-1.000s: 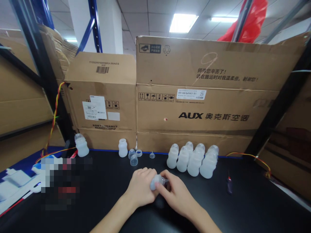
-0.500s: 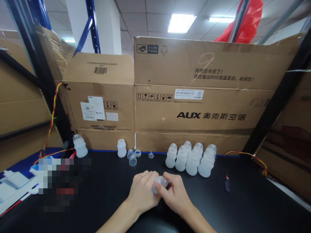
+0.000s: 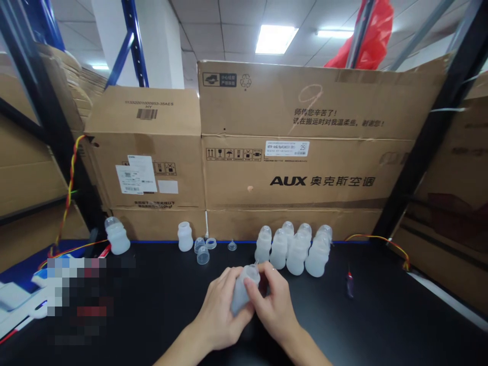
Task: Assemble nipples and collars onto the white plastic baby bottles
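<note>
While the left hand (image 3: 223, 310) keeps its grip closed around the bottle (image 3: 242, 292) above the table (image 3: 160, 305), the right hand (image 3: 275, 300) grips the bottle's top between thumb and fingers.

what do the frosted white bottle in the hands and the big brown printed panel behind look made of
Frosted white bottle: probably matte plastic, going by its milky wall; silicone is possible. Brown printed panel: dull cardboard, by its straight crease lines.
</note>
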`<state>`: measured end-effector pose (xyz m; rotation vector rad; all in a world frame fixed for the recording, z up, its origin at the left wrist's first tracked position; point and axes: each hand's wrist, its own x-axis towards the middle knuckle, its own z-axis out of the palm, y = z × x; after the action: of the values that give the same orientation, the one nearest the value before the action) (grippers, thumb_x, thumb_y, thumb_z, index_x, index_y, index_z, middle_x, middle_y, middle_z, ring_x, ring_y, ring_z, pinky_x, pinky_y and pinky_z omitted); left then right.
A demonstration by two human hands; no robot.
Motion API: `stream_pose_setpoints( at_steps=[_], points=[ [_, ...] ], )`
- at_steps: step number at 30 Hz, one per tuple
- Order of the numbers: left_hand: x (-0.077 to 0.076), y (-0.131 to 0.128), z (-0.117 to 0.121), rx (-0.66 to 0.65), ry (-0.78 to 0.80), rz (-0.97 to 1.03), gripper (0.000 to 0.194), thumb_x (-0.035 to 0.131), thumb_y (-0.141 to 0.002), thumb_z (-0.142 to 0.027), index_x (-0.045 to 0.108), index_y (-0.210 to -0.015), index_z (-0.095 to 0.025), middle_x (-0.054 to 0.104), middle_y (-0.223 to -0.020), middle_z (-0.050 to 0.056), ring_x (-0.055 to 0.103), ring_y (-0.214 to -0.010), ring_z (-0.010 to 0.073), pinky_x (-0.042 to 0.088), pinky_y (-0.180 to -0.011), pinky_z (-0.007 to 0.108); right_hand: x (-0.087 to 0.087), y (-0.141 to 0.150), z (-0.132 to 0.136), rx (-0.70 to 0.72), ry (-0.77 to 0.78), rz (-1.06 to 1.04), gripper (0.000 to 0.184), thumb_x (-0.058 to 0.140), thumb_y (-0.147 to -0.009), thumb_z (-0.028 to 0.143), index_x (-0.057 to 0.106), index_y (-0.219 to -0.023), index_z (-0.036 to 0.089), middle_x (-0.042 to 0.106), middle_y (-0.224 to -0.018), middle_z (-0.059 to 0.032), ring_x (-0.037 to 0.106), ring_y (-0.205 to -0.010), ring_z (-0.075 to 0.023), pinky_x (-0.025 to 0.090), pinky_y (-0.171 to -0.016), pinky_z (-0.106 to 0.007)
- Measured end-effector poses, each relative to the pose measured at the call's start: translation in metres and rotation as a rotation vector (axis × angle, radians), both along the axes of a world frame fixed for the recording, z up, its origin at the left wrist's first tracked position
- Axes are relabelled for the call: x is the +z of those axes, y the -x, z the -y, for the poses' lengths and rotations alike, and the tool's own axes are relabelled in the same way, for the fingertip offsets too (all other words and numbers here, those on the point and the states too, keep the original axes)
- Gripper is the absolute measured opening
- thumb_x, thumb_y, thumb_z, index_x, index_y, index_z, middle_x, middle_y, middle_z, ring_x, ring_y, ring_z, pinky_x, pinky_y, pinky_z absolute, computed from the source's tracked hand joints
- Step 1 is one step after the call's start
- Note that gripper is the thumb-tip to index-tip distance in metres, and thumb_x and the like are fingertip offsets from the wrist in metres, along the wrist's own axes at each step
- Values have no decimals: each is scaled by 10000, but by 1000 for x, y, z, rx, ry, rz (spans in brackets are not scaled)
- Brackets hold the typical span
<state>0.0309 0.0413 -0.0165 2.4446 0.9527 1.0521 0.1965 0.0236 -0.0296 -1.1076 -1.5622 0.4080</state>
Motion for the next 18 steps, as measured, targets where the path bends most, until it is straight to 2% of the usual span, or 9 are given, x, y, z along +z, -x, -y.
stream_pose_setpoints(
  at_steps=[4,6,8,11,14,16,18],
  points=[
    [-1,-1,2,-38,141,113,249,447,-1023,-359,540,-1237,-271,698,-1127,63,667,-1011,241,523,-866,367,5,-6,1,68,-15,-32,229,547,-974,426,623,-971,210,635,-857,-27,593,-750,-183,483,-718,-278],
    [-4,-3,-2,-31,180,166,242,482,-1021,-377,580,-1213,-266,721,-1099,59,678,-986,230,529,-847,342,1,-5,0,120,2,-58,246,499,-994,427,608,-1048,213,652,-912,-35,613,-798,-194,494,-761,-290],
    [-7,-4,-7,-37,233,214,232,589,-976,-388,644,-1159,-256,749,-1008,43,689,-893,211,533,-798,308,-5,-3,-3,152,41,-112,281,454,-1008,447,583,-1094,213,653,-921,-33,616,-816,-198,497,-783,-298],
    [-9,-3,-15,-59,378,280,207,703,-900,-392,748,-1006,-220,755,-782,19,665,-683,173,513,-675,267,-16,2,-8,166,124,-270,330,400,-1011,499,555,-1004,208,609,-817,-9,588,-735,-181,490,-709,-284],
    [-10,1,-20,-113,526,358,274,702,-896,-430,778,-854,-170,740,-695,39,645,-639,170,487,-645,265,-19,4,-10,248,260,-431,383,348,-1013,547,514,-921,215,545,-694,20,549,-588,-162,457,-549,-257],
    [-11,3,-23,-144,589,423,357,688,-897,-482,762,-794,-148,712,-672,43,627,-637,168,477,-644,268,-18,3,-8,288,314,-440,416,346,-1010,579,524,-931,211,542,-682,20,546,-552,-159,443,-496,-246],
    [-11,5,-25,-150,622,471,431,679,-885,-546,730,-751,-139,661,-620,27,589,-602,156,458,-623,265,-15,2,-5,286,284,-356,449,364,-1004,602,551,-925,201,548,-716,10,551,-583,-158,461,-517,-248]
  ],
)
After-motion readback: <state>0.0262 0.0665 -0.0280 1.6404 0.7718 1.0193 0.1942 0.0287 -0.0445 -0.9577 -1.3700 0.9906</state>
